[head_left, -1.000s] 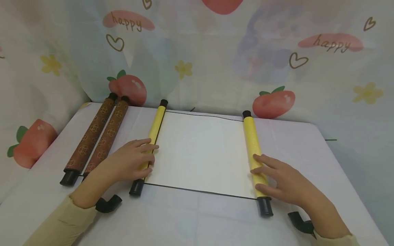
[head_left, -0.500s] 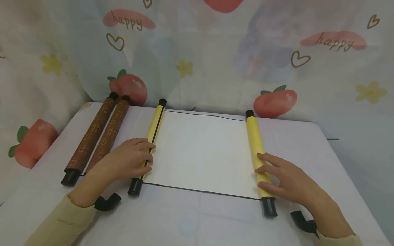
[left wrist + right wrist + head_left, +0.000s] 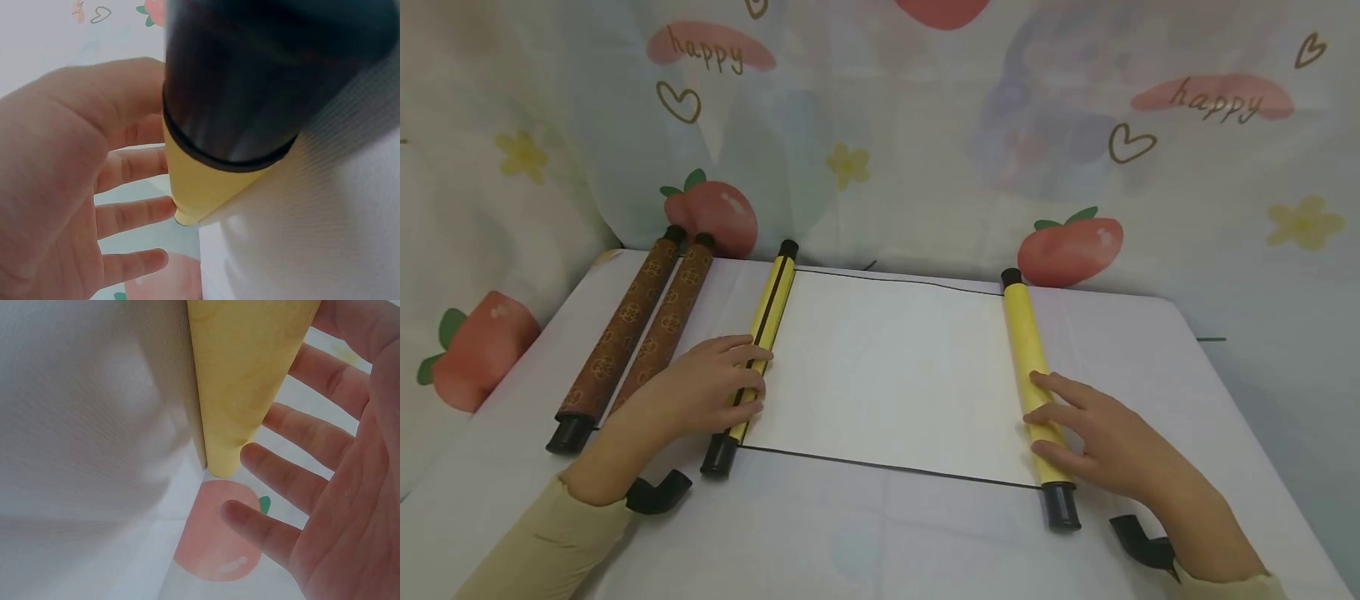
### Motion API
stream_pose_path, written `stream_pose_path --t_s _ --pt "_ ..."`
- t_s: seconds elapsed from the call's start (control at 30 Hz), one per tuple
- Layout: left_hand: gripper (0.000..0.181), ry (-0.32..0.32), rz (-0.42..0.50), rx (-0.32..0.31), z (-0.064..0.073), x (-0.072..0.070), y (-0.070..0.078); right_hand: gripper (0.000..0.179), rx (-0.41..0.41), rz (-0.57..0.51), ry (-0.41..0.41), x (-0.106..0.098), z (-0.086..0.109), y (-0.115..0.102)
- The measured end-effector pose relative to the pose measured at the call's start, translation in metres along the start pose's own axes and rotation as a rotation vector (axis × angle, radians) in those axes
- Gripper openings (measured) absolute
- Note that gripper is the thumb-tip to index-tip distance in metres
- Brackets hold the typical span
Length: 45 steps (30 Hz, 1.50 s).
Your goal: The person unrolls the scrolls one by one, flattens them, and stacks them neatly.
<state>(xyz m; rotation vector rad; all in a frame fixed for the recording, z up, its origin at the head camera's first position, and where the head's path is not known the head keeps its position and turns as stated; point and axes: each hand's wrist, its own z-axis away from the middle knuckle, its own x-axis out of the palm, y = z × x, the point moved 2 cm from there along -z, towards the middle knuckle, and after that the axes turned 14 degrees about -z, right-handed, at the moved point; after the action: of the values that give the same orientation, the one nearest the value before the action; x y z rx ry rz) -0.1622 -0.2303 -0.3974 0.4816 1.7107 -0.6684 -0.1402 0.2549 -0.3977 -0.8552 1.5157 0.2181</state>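
A scroll lies partly unrolled on the white table, its blank white sheet [image 3: 887, 375] between two yellow rolls with black end knobs. On the left yellow roll [image 3: 775, 287] rest the spread fingers of my left hand [image 3: 696, 392]; a black stripe runs along this roll. My right hand [image 3: 1108, 442] touches the right yellow roll [image 3: 1021, 325] with its fingertips from the right side. In the left wrist view, slightly bent fingers lie against the yellow roll [image 3: 206, 187] below its black knob [image 3: 237, 94]. The right wrist view has straight, spread fingers beside the yellow roll [image 3: 244, 375].
Two brown patterned rolls [image 3: 621, 333] lie side by side at the left, partly behind my left forearm. A curved black piece [image 3: 658, 493] sits by each wrist, the other black piece [image 3: 1138, 542] at the right. A printed cloth [image 3: 917, 125] hangs behind the table.
The left roll has turned and shifted left, bringing its black stripe on top. The right roll has moved right, both hands going along with the rolls. More white sheet shows between them.
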Motion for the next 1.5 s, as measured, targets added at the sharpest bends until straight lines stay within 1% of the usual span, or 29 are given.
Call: stream_pose_path --t_s 0.1,0.2,0.4,0.6,0.7,0.83,1.07,1.2,1.27,1.43,1.5 --pt "0.007 0.005 0.009 -0.009 0.001 0.001 -0.002 0.027 0.001 0.002 0.005 0.000 0.000 0.001" --pt "0.006 0.008 0.011 -0.016 0.002 0.002 -0.004 0.029 0.011 0.009 -0.001 -0.001 0.001 0.001" --pt "0.005 0.004 0.000 -0.019 0.004 0.001 -0.006 0.032 0.067 0.031 -0.036 -0.001 0.002 0.000" --pt "0.004 -0.043 -0.009 -0.035 0.004 -0.001 -0.008 0.026 0.086 0.006 -0.045 -0.003 0.003 0.002" --pt "0.002 -0.066 -0.005 -0.048 0.004 0.000 -0.009 0.027 0.088 -0.005 -0.051 -0.003 0.004 0.003" --pt "0.003 -0.078 -0.011 -0.060 0.004 0.001 -0.011 0.027 0.089 -0.002 -0.050 -0.004 0.004 0.003" --pt "0.003 -0.083 -0.019 -0.075 0.004 -0.001 -0.011 0.029 0.109 0.025 -0.052 -0.004 0.002 0.002" --pt "0.002 -0.087 -0.016 -0.082 0.004 -0.002 -0.012 0.022 0.094 0.019 -0.047 -0.006 0.002 0.002" --pt "0.001 -0.088 -0.011 -0.081 0.004 -0.002 -0.012 0.022 0.093 0.013 -0.051 -0.006 0.002 0.004" --pt "0.003 -0.084 -0.012 -0.072 0.004 -0.002 -0.013 0.022 0.124 0.015 -0.065 -0.006 0.002 0.004" --pt "0.003 -0.087 -0.021 -0.072 0.004 -0.001 -0.013 0.024 0.145 0.024 -0.075 -0.006 0.002 0.003"
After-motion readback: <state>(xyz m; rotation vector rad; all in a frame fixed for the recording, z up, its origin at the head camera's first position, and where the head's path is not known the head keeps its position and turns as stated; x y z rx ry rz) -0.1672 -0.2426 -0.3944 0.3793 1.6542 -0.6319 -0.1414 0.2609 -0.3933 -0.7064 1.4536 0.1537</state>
